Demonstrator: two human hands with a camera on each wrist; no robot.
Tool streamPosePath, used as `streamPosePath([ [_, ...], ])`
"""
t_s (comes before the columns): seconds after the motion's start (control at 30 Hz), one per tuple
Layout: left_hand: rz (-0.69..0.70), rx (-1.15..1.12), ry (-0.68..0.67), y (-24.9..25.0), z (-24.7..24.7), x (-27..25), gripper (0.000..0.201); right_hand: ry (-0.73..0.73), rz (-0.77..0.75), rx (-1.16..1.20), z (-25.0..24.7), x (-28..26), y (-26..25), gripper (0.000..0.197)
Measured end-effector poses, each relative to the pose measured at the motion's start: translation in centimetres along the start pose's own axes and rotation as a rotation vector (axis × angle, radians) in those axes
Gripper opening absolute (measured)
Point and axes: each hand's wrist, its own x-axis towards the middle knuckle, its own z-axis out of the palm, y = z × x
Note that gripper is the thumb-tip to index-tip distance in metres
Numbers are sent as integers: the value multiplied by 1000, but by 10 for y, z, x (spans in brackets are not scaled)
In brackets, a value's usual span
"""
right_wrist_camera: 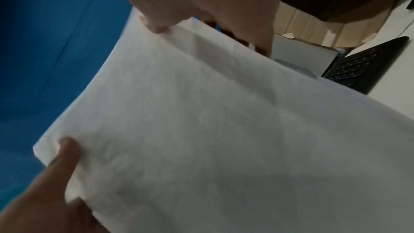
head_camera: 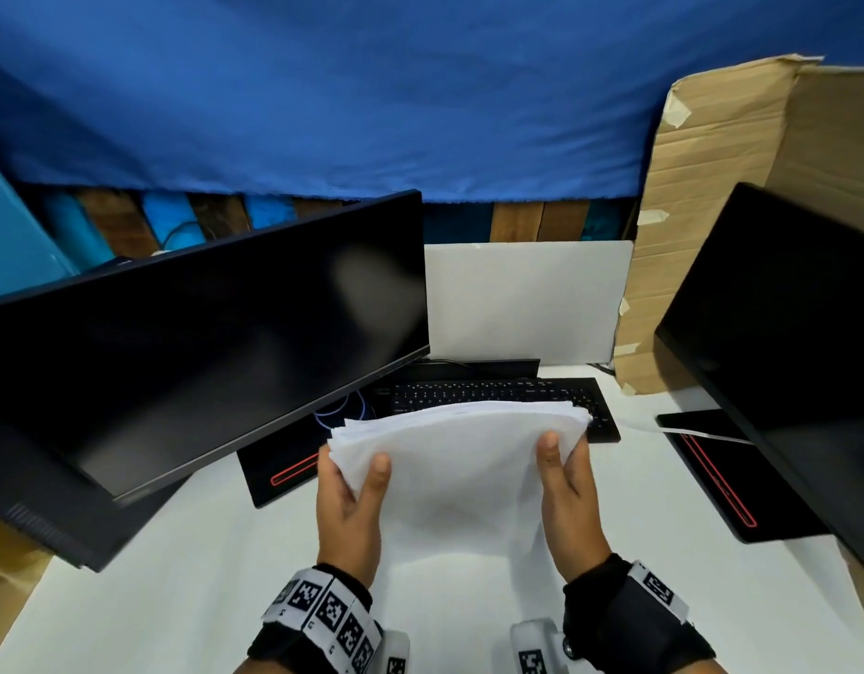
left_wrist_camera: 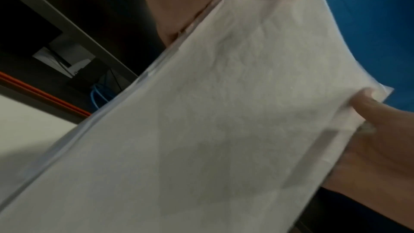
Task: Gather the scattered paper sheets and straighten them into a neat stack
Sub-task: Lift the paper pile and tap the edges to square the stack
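Nearest the viewer, two hands hold one stack of white sheets upright above the white table. The left hand grips the stack's left edge, thumb on the near face and fingers curled behind. The right hand grips the right edge the same way, thumb pressed near the top corner. The stack stands between the two hands, its lower edge pointing down toward the table. Whether that edge touches the table cannot be told, since white paper blends into the white surface.

The sheets look gathered but not yet squared. At the stack's top left corner the edges fan out in small steps, and the top edge bows in an arch from hand to hand.

The risks, as a judgement: the grips sit high on the sides, so the unsupported lower part could sag or splay when tapped, leaving the fan uncorrected. Squeezing too hard could hold the sheets in their offset places; loosening too much could let inner sheets slip out and scatter. The bowing could turn into a crease if the hands push inward.

Just beyond the stack lies a black keyboard, near enough that a forward tilt could catch it. Left of the stack stands a dark monitor; right of it, another monitor. Farthest back hangs a blue cloth.
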Motion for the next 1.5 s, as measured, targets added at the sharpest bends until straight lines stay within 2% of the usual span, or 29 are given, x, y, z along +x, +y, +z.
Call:
streamPosePath([
  [0.1,13,-31,-22,6,8,0,73,-59,1,26,4,-3,1,82],
  [0.17,36,-54,-4,11,6,5,70,-40,-26,39,3,-3,0,82],
  [0.27,12,-63,11,11,2,9,77,2,-16,58,-2,1,0,72],
  [0.33,-40,-74,-11,8,4,7,80,-34,23,48,0,3,4,63],
  [0.4,-50,-64,3,8,10,7,63,-35,27,17,2,7,6,45],
  [0.47,-15,-60,51,17,16,10,33,-13,-37,-31,5,9,-1,36],
  [0.5,16,-65,58,23,19,13,27,2,-76,-39,7,10,-7,34],
  [0.6,103,-59,67,38,21,21,29,-5,-177,-45,12,10,-25,28],
  [0.67,136,-41,85,39,18,26,33,-8,-225,-73,14,8,-28,33],
  [0.7,147,-19,95,37,15,27,37,2,-260,-104,14,6,-27,41],
  [0.77,144,29,116,33,11,25,43,38,-370,-240,15,1,-25,60],
  [0.83,133,43,122,28,9,22,45,41,-486,-406,15,-2,-22,66],
  [0.9,141,64,105,24,7,18,43,12,-532,-517,15,-3,-18,56],
  [1.0,198,81,98,22,8,13,47,2,-489,-529,16,-6,-17,42],
  [1.13,385,242,91,25,10,10,60,45,-483,-517,18,-6,-16,42],
  [1.27,523,447,45,27,10,12,49,86,-478,-516,19,-5,-16,41],
  [1.4,493,489,21,28,11,12,31,111,-463,-515,19,-5,-16,45],
  [1.5,456,476,29,28,9,12,31,131,-463,-509,19,-5,-14,45],
])
